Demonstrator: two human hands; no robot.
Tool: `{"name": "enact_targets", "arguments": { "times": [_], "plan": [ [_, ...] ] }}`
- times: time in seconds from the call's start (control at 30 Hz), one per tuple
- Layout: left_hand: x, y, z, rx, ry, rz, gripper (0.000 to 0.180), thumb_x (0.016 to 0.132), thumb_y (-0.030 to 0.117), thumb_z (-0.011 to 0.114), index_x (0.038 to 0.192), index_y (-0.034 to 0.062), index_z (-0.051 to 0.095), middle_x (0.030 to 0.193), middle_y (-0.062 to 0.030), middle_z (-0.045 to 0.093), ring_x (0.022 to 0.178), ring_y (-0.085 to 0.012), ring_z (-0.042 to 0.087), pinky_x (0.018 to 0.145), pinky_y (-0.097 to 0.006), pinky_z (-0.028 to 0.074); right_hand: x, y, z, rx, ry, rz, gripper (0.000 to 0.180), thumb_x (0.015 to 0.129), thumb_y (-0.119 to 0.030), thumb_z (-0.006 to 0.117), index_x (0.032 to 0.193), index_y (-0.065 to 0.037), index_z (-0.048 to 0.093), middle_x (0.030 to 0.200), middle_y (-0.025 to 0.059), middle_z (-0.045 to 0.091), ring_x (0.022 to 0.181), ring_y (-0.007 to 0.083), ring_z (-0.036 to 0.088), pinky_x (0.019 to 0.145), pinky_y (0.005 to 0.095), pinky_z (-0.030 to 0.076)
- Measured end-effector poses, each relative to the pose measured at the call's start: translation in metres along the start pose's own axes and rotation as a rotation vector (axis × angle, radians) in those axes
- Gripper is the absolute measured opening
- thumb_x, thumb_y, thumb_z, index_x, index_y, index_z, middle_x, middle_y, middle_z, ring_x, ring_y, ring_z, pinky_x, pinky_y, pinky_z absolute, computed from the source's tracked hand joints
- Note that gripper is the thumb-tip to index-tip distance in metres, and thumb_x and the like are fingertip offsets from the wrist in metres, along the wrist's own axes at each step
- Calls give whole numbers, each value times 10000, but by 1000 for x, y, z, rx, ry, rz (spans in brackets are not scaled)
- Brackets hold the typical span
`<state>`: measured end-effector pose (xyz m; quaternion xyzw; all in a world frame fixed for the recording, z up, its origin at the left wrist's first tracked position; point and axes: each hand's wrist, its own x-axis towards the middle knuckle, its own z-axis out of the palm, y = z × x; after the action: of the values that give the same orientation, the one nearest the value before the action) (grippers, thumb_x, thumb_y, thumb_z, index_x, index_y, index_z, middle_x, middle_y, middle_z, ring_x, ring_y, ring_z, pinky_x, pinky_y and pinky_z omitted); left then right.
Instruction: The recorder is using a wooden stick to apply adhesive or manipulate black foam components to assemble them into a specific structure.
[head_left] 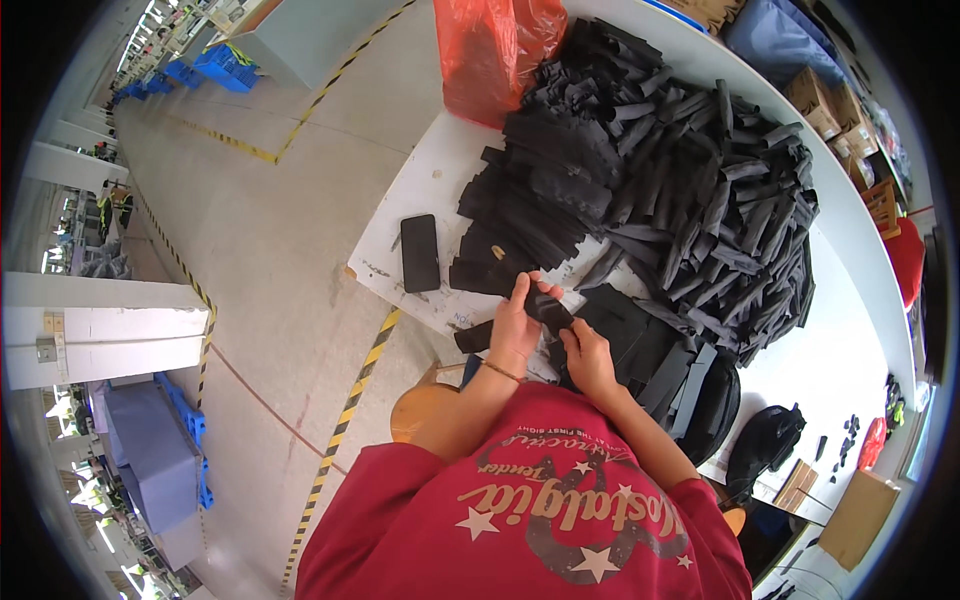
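Between my two hands, over the near edge of the white table [412,185], is a black fabric strip [548,309]. My left hand [513,328] grips its left end, with the fingers wrapped round it. The thumb and fingers of my right hand [590,360] close on the strip's right end. Just beyond my hands, flat black strips [525,215] lie layered in an overlapping row. To their right rises a big loose heap of curled black strips [735,195]. Flat black pieces [625,330] lie beside my right hand.
A black phone [420,253] lies left of the strips. At the table's far end stands a red plastic bag [495,60]. A black bag [765,445] sits at the right. A wooden stool [420,408] is by my left arm. Yellow-black tape [350,410] marks the floor.
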<state>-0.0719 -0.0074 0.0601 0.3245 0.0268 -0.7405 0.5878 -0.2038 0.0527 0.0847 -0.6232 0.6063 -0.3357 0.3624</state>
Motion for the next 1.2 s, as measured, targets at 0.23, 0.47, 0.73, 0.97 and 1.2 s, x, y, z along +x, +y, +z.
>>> {"name": "enact_targets", "arguments": {
  "times": [0.23, 0.47, 0.73, 0.97, 1.2],
  "plan": [
    [3, -5, 24, 5, 112, 54, 279, 879, 275, 690, 973, 24, 615, 794, -73, 609, 691, -219, 620, 691, -362, 551, 1, 2, 18, -92, 89, 3, 123, 910, -101, 558, 896, 7, 501, 750, 279, 587, 701, 459, 591, 581, 510, 459],
    [16, 12, 30, 136, 277, 135, 223, 874, 239, 698, 849, 34, 615, 650, -34, 574, 509, -122, 514, 481, -267, 434, -26, 1, -2, -72, -41, 77, 110, 909, -94, 552, 874, 10, 542, 724, 264, 590, 701, 452, 599, 573, 470, 456],
    [30, 22, 7, 191, 227, 120, 264, 864, 290, 708, 873, 38, 629, 526, 26, 479, 367, -56, 347, 363, -214, 219, -68, -43, -81, -149, -282, 151, 173, 928, -178, 547, 844, -26, 545, 678, 255, 589, 689, 444, 603, 603, 506, 476],
    [22, 9, 30, 48, 123, -121, 248, 895, 318, 667, 891, 76, 613, 521, 41, 460, 372, -56, 312, 383, -223, 218, -81, -67, -131, -508, -266, 128, 187, 855, -198, 673, 868, -49, 560, 650, 165, 620, 619, 296, 654, 524, 396, 500],
    [22, -17, 35, -28, 185, -126, 205, 930, 256, 622, 881, 62, 580, 639, -14, 513, 464, -73, 406, 431, -212, 304, -7, -38, -42, 35, 218, -68, 226, 811, -51, 720, 1012, -25, 620, 733, 55, 562, 569, 136, 509, 515, 258, 418]
  ]
}}
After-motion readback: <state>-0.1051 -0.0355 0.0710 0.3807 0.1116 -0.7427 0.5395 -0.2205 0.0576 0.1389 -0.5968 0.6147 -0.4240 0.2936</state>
